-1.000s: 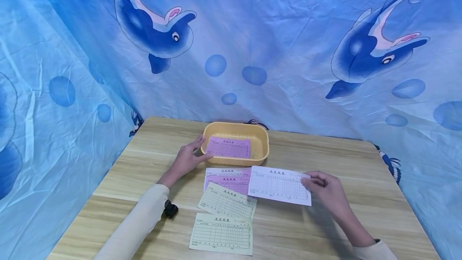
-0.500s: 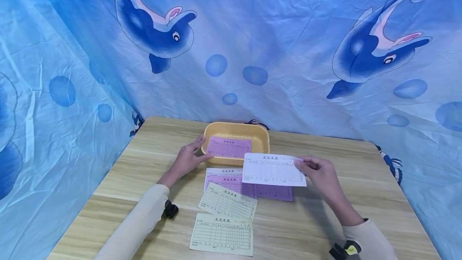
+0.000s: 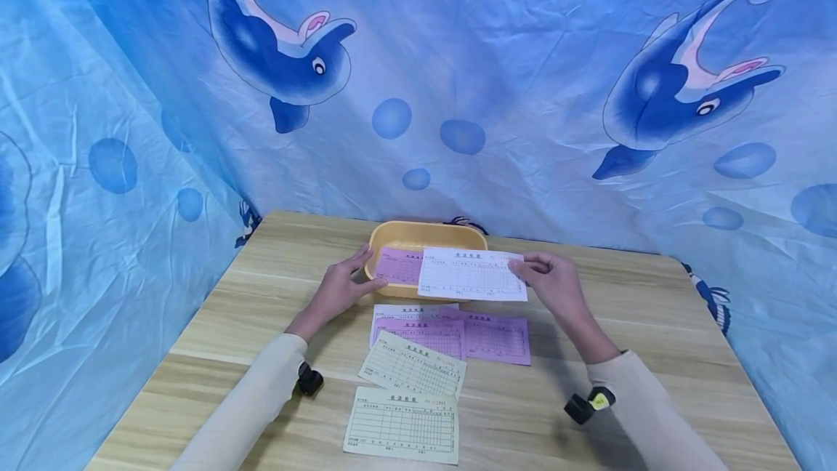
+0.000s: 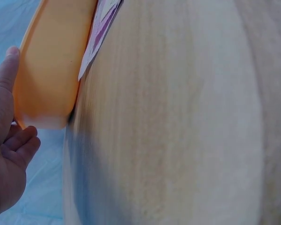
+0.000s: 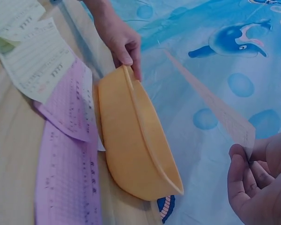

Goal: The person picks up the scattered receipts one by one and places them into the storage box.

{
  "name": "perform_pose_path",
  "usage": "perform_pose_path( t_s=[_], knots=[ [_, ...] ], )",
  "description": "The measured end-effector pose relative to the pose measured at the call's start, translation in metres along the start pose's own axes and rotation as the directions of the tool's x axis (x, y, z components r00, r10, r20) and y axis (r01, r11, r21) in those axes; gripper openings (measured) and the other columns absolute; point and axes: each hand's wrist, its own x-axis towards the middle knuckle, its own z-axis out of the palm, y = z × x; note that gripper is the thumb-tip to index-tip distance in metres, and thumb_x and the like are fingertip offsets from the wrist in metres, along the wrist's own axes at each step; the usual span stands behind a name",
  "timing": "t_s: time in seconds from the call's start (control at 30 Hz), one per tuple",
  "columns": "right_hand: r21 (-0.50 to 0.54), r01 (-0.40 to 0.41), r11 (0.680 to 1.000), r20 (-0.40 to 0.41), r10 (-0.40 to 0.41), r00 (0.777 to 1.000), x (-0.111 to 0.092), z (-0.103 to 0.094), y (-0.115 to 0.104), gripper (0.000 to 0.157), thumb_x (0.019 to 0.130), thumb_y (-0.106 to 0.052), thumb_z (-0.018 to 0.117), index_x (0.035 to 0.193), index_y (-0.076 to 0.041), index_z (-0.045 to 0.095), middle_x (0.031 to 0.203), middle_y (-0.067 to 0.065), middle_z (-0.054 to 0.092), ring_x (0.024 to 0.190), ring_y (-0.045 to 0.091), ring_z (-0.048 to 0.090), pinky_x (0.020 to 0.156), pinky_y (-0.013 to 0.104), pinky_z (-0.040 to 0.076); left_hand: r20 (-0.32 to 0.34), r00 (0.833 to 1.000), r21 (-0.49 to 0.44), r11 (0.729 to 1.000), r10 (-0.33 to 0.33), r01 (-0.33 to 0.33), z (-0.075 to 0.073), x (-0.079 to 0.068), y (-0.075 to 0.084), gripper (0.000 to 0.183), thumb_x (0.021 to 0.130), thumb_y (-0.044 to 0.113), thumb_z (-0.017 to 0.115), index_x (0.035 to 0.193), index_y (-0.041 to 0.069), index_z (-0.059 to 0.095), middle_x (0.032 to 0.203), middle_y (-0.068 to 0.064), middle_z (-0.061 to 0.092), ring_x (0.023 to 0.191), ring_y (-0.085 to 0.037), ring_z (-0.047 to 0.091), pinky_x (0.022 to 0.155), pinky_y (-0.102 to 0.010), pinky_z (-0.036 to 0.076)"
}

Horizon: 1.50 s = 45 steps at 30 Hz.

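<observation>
My left hand (image 3: 337,286) grips the left end of a yellow-orange plastic box (image 3: 400,291), thumb at the front wall and fingers round the end. Inside the box lies a purple receipt slip (image 3: 395,265). Between thumb and fingers, my right hand (image 3: 554,283) pinches the right edge of a white receipt slip (image 3: 467,275). In the head view this slip overlaps the box's front right part; the right wrist view shows the slip (image 5: 210,101) held up above the box (image 5: 131,140), seen nearly edge-on.
In front of the box, purple slips (image 3: 500,340) overlap another white slip (image 3: 386,311) and a pale green slip (image 3: 412,365). A second green slip (image 3: 400,424) lies nearer on the wooden table (image 3: 281,267). A blue dolphin-print curtain (image 3: 510,93) hangs behind.
My right hand has carried the white slip up, left and away from the purple slips to over the box, uncovering the right-hand purple slip. The left hand and box stay put.
</observation>
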Motion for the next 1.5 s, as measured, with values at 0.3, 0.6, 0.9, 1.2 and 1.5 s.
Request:
perform_pose_path(
  t_s=[0.3, 0.6, 0.9, 1.2, 1.5],
  knots=[
    [0.104, 0.08, 0.991, -0.011, -0.079, 0.997, 0.032, 0.023, -0.011, 0.033, 0.094, -0.023, 0.076, 0.117, 0.0, 0.073, 0.109, 0.018, 0.076, 0.084, 0.013, 0.073, 0.078, 0.031, 0.064, -0.004, 1.0, -0.003, 1.0, 0.005, -0.005, 0.0, 0.001, 0.0, 0.086, 0.085, 0.045, 0.082, 0.15, 0.001, 0.046, 0.162, -0.018, 0.034, 0.144, -0.038, 0.041, 0.118, -0.049, 0.036],
    [0.153, 0.055, 0.987, -0.008, -0.054, 0.998, 0.058, 0.051, -0.02, 0.032, 0.091, -0.021, 0.079, 0.114, 0.0, 0.075, 0.103, 0.015, 0.077, 0.078, 0.01, 0.071, 0.081, 0.038, 0.064, -0.009, 1.0, -0.009, 1.0, 0.02, -0.02, -0.001, 0.0, 0.0, 0.087, 0.085, 0.047, 0.081, 0.15, 0.001, 0.046, 0.161, -0.019, 0.035, 0.142, -0.039, 0.044, 0.117, -0.049, 0.039],
    [0.126, 0.058, 0.99, -0.038, -0.053, 0.998, 0.075, 0.081, -0.018, 0.024, 0.09, -0.018, 0.079, 0.107, 0.0, 0.077, 0.093, 0.014, 0.077, 0.074, 0.013, 0.07, 0.081, 0.046, 0.063, -0.001, 1.0, -0.014, 1.0, 0.013, -0.013, -0.001, 0.0, 0.002, 0.083, 0.086, 0.04, 0.083, 0.151, 0.003, 0.046, 0.161, -0.019, 0.035, 0.145, -0.036, 0.04, 0.118, -0.047, 0.038],
    [0.027, 0.074, 0.997, -0.046, -0.072, 0.996, 0.081, 0.106, -0.015, 0.021, 0.089, -0.019, 0.081, 0.102, -0.003, 0.077, 0.092, 0.013, 0.078, 0.078, 0.02, 0.075, 0.068, 0.029, 0.06, 0.01, 1.0, -0.037, 0.999, -0.008, 0.009, -0.001, 0.0, 0.003, 0.084, 0.085, 0.042, 0.082, 0.153, 0.008, 0.045, 0.163, -0.017, 0.032, 0.143, -0.037, 0.043, 0.116, -0.045, 0.04],
    [-0.068, 0.075, 0.995, -0.058, -0.079, 0.995, 0.08, 0.125, -0.018, 0.017, 0.089, -0.017, 0.079, 0.1, -0.004, 0.078, 0.094, 0.011, 0.078, 0.083, 0.023, 0.073, 0.065, 0.03, 0.059, 0.005, 1.0, -0.029, 1.0, 0.005, -0.005, -0.001, -0.001, 0.001, 0.087, 0.085, 0.046, 0.081, 0.152, 0.003, 0.044, 0.163, -0.018, 0.033, 0.143, -0.037, 0.043, 0.118, -0.047, 0.037]
  ],
)
